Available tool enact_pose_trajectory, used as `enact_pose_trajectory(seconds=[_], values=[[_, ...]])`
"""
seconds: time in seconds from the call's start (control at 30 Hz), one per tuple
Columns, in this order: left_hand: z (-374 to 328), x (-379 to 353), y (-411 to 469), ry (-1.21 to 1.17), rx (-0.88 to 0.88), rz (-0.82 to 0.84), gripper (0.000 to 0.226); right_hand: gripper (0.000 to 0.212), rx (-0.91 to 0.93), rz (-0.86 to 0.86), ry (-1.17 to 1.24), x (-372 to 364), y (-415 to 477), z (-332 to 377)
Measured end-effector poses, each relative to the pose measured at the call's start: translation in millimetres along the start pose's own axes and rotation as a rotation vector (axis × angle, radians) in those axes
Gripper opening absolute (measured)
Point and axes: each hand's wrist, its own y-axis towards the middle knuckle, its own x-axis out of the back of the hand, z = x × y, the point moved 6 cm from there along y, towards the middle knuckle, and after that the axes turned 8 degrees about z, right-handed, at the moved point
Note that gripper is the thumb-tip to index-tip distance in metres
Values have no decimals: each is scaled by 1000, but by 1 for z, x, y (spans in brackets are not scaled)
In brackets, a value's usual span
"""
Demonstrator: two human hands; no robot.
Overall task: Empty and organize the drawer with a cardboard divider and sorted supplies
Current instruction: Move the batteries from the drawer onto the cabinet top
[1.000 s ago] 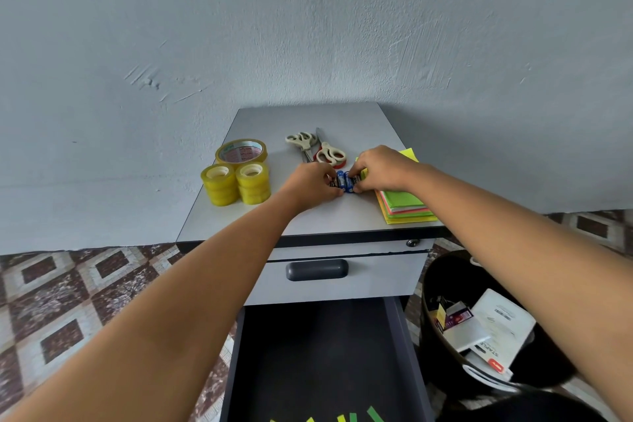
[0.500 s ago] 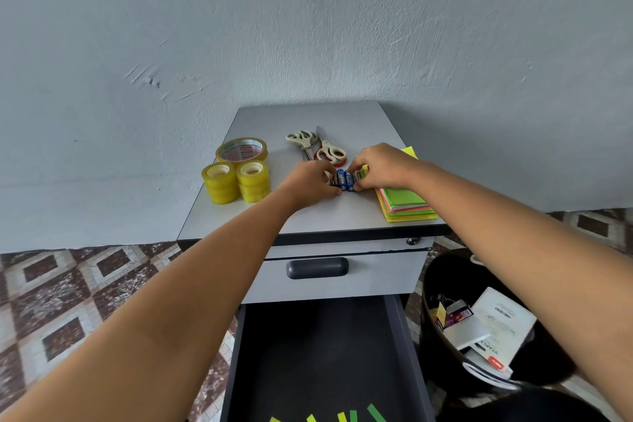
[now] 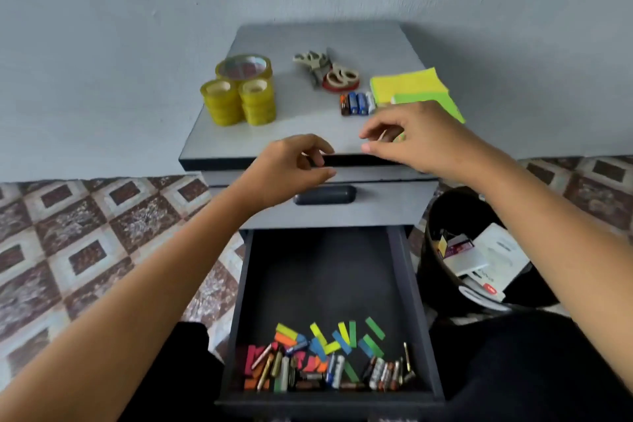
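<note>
Two empty, loosely curled hands — left hand and right hand — hover at the front edge of the grey cabinet top; the cylindrical batteries lie below, at the near end of the dark open drawer, mostly front-to-back, nearer the left hand.

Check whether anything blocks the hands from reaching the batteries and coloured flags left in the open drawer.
Nothing visible does. The left hand and right hand hover over the front edge of the cabinet, the open drawer lies uncovered below them, and the batteries and coloured flags sit heaped at its near end.
</note>
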Motion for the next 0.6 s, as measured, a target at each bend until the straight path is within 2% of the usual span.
enact_pose_trajectory(seconds=[0.1,0.23,0.43,0.6], values=[[18,-35,-34,15,34,144,23,16,-14,104,100,-42,-30,-2],[60,-94,-69,-5,168,297,23,14,-128,302,170,-123,-60,-27],[126,-169,-107,-43,436,395,28,21,-241,628,88,-243,-84,-61],[162,-181,-126,-28,568,417,30,24,-245,801,-6,-317,-91,-69]])
